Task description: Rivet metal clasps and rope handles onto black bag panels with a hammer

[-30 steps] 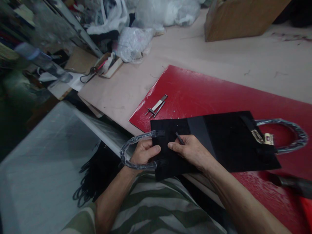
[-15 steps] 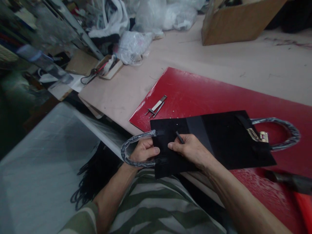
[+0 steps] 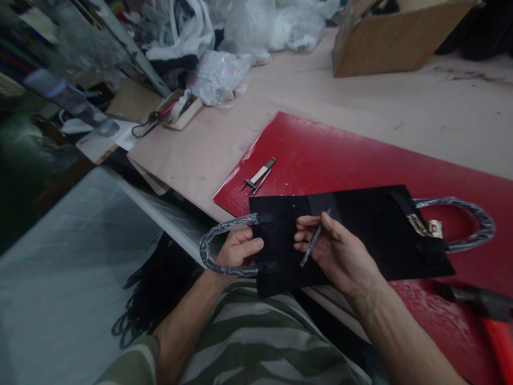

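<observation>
A flat black bag panel (image 3: 288, 224) lies across the red board (image 3: 340, 149), its near left end past the board's edge. My left hand (image 3: 239, 247) grips that end, thumb on top, inside a plastic-wrapped handle (image 3: 208, 246). Above the panel, my right hand (image 3: 340, 251) holds a thin dark metal rod (image 3: 315, 240) at a slant between thumb and fingers. The panel's right end has a second wrapped handle (image 3: 481, 219) and a gold-coloured clasp (image 3: 435, 229).
Small metal tools (image 3: 258, 176) lie on the board's left corner. A hammer (image 3: 476, 302) with a red handle rests at the right. Farther back are a cardboard box (image 3: 393, 45), plastic bags (image 3: 222, 75) and a small tray (image 3: 184, 112) with scissors.
My right hand has moved right and turned, lifting the rod off the panel and tilting it the other way. My left hand keeps its hold on the panel.
</observation>
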`<action>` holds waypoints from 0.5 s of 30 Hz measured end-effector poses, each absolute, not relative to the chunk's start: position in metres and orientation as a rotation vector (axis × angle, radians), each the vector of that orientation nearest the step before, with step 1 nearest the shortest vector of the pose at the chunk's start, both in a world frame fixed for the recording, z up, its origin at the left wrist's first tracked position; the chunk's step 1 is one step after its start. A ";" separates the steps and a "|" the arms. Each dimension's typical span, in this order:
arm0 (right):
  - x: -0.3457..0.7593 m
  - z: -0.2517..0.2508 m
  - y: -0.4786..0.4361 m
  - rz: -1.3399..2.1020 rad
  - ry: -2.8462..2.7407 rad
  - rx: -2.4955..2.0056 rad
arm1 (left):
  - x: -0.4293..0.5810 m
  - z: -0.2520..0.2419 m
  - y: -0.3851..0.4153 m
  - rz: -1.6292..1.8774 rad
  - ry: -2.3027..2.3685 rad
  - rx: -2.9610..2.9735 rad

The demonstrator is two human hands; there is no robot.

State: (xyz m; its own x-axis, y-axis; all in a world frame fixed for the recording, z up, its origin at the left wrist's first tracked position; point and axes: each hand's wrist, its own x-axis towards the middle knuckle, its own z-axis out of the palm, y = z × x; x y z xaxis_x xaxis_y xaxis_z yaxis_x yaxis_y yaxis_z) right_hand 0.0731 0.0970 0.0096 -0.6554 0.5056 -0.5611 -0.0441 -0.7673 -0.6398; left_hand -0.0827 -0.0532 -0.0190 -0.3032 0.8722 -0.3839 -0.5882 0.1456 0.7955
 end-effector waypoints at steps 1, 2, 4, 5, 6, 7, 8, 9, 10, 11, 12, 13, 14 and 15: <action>0.073 0.010 0.095 2.397 -0.867 -1.101 | -0.082 -0.018 -0.053 1.499 1.157 0.340; 0.073 0.009 0.093 2.336 -0.890 -1.118 | -0.082 -0.017 -0.053 1.504 1.152 0.345; 0.071 0.006 0.089 2.235 -0.921 -1.177 | -0.081 -0.015 -0.052 1.507 1.140 0.357; 0.070 0.005 0.087 2.209 -0.917 -1.213 | -0.081 -0.015 -0.051 1.506 1.131 0.361; 0.070 0.003 0.085 2.196 -0.902 -1.246 | -0.081 -0.015 -0.051 1.505 1.122 0.364; 0.069 0.000 0.084 2.196 -0.883 -1.266 | -0.081 -0.015 -0.050 1.507 1.114 0.366; 0.069 -0.002 0.083 2.203 -0.867 -1.268 | -0.080 -0.015 -0.050 1.510 1.103 0.368; 0.069 -0.003 0.082 2.214 -0.861 -1.251 | -0.080 -0.016 -0.050 1.514 1.092 0.368; 0.069 -0.004 0.082 2.226 -0.866 -1.219 | -0.080 -0.016 -0.049 1.519 1.083 0.366; 0.070 -0.005 0.082 2.242 -0.874 -1.176 | -0.080 -0.017 -0.049 1.522 1.078 0.362; 0.070 -0.006 0.083 2.262 -0.884 -1.129 | -0.080 -0.018 -0.049 1.519 1.075 0.356; 0.071 -0.006 0.084 2.278 -0.891 -1.084 | -0.081 -0.018 -0.049 1.512 1.074 0.350; 0.071 -0.006 0.084 2.290 -0.893 -1.045 | -0.081 -0.019 -0.050 1.502 1.074 0.348; 0.071 -0.006 0.085 2.305 -0.889 -1.012 | -0.082 -0.021 -0.051 1.490 1.076 0.349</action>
